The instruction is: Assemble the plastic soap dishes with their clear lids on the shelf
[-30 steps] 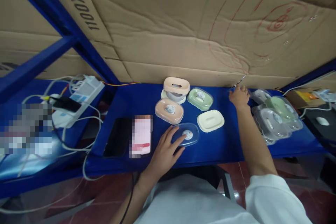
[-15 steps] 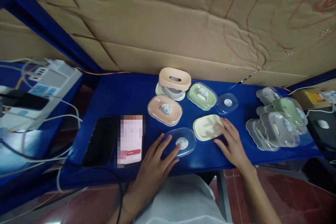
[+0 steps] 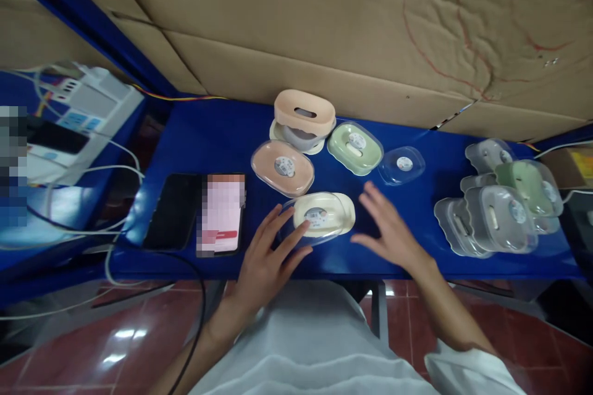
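Note:
My left hand [image 3: 273, 253] rests with spread fingers on the left part of a clear plastic lid [image 3: 288, 236] that bears a round label. Partly beneath this lid lies a cream oval dish [image 3: 348, 213], its right end sticking out. To the right of both, my right hand [image 3: 393, 231] is open, fingers apart, holding nothing. Behind them are a peach dish under a clear lid [image 3: 266, 163], a green lidded dish [image 3: 343, 148] and another loose clear lid [image 3: 393, 170]. At the back, a peach slotted piece [image 3: 290, 108] sits above a grey and a cream piece.
Several grey and green lidded dishes [image 3: 482, 216] are piled at the table's right. Two phones [image 3: 169, 216] lie at the left, beside a power strip [image 3: 118, 111] with loose cables. A cardboard wall [image 3: 296, 24] stands behind the blue table [image 3: 208, 129].
The cream dish has moved left, partly under the clear lid. My right hand has come off the dish, while my left stays on the lid. The camera view has shifted.

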`<state>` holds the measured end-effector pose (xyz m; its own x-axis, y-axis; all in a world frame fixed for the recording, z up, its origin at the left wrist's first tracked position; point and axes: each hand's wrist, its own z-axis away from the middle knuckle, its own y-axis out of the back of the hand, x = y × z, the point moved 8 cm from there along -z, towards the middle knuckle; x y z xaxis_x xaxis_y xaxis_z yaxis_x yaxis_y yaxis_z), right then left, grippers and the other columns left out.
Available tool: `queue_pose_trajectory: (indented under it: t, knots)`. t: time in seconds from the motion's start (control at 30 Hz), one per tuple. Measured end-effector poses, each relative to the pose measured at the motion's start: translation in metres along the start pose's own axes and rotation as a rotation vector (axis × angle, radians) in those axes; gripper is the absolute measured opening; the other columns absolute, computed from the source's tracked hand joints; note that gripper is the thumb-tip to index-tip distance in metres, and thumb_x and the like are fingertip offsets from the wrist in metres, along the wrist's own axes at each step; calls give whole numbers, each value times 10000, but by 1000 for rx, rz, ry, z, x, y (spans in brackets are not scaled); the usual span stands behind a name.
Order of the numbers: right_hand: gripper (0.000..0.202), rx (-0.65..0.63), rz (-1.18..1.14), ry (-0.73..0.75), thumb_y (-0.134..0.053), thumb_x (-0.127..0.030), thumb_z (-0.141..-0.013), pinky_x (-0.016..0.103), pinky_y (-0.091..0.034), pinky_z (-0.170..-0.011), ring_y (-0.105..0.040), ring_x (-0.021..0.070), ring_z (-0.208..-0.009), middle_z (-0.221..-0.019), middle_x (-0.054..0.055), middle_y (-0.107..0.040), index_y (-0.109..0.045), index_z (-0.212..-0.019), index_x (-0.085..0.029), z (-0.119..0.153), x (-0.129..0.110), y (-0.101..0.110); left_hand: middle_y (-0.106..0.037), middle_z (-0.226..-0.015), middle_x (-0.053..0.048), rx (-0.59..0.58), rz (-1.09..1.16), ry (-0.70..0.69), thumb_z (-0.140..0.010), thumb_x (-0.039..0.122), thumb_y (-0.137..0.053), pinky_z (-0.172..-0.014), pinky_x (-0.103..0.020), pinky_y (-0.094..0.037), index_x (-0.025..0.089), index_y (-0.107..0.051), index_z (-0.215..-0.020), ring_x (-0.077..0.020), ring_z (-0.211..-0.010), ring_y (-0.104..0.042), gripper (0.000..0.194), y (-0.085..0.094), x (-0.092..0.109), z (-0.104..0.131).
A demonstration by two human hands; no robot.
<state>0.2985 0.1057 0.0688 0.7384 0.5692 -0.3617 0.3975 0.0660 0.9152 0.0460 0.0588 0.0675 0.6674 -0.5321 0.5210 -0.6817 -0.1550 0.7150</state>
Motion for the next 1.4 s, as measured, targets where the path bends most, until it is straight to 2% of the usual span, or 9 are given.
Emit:
queue_pose_trajectory:
  t: [0.1, 0.2, 0.3, 0.43, 0.63, 0.87, 1.13, 1.27, 1.4]
  knots:
    - [776, 186, 222, -323, -556, -497, -1078, 643, -351, -1288, -264, 385, -1650, -1790, 166, -239, -218, -1732, -253, 1, 52, 27, -572, -1560, -138, -4, -24, -21, -986, 215, -750, -1186, -578, -542, 289, -557, -1532, -368, -1528, -504, 584, 0, 3, 0]
    - [705, 172, 337, -500, -515, -468, -1089, 718, -408, -1201, -339, 466, -1596, -1736, 227, -341, -307, -1704, -194, 11, 79, 26, -580, -1551, -122, 4, -37, 26, -995, 201, -729, -1184, -573, -547, 313, -547, -1546, -361, -1519, -518, 591, 2, -2, 8]
    - [666, 162, 326, -476, -518, -447, -1090, 699, -450, -1163, -453, 448, -1525, -1676, 207, -452, -333, -1696, -244, 21, 69, 15, -578, -1558, -104, 2, -34, 72, -1001, 199, -716, -1200, -588, -530, 337, -535, -1557, -358, -1523, -514, 601, 5, -9, 17]
    - [649, 233, 297, -375, -524, -412, -1097, 730, -366, -1205, -414, 430, -1557, -1698, 181, -429, -315, -1701, -299, 26, 25, 10, -565, -1575, -99, 18, -9, 125, -1028, 215, -679, -1213, -589, -519, 336, -521, -1560, -342, -1524, -514, 568, 9, -14, 21]
    - [739, -43, 81, -6, -567, -446, -1089, 639, -311, -1303, -327, 331, -1632, -1710, 118, -440, -219, -1724, -301, 6, -46, -32, -571, -1573, -103, 24, -4, 124, -1041, 228, -663, -1226, -585, -506, 314, -538, -1539, -335, -1531, -506, 521, 12, -18, 25]
    - [745, -6, -22, -85, -582, -397, -1087, 565, -506, -1186, -521, 311, -1507, -1593, 134, -580, -208, -1725, -306, 21, -28, -29, -593, -1549, -101, 36, 31, 96, -1045, 213, -650, -1216, -536, -529, 302, -546, -1529, -309, -1512, -534, 503, 10, -13, 18]
    - [444, 74, 145, -175, -562, -342, -1090, 612, -498, -1156, -582, 328, -1450, -1457, 76, -698, -566, -1533, -332, 61, 11, 5, -601, -1531, -122, -27, -32, 49, -1054, 220, -631, -1194, -532, -550, 260, -598, -1459, -311, -1516, -527, 409, -3, -11, 7]
    - [410, 135, 115, -113, -567, -371, -1091, 557, -506, -1151, -622, 303, -1403, -1456, 69, -701, -605, -1497, -325, 27, 0, 31, -625, -1509, -126, -42, -84, 50, -1043, 200, -621, -1168, -542, -563, 249, -654, -1387, -328, -1495, -548, 349, -11, -10, 7]
    - [410, 196, 144, 14, -566, -361, -1098, 471, -469, -1198, -591, 263, -1434, -1501, 73, -676, -610, -1493, -261, -75, -23, 39, -618, -1524, -131, -9, -144, 41, -1013, 89, -570, -1201, -581, -507, 248, -688, -1351, -332, -1504, -532, 392, -11, 6, 8]
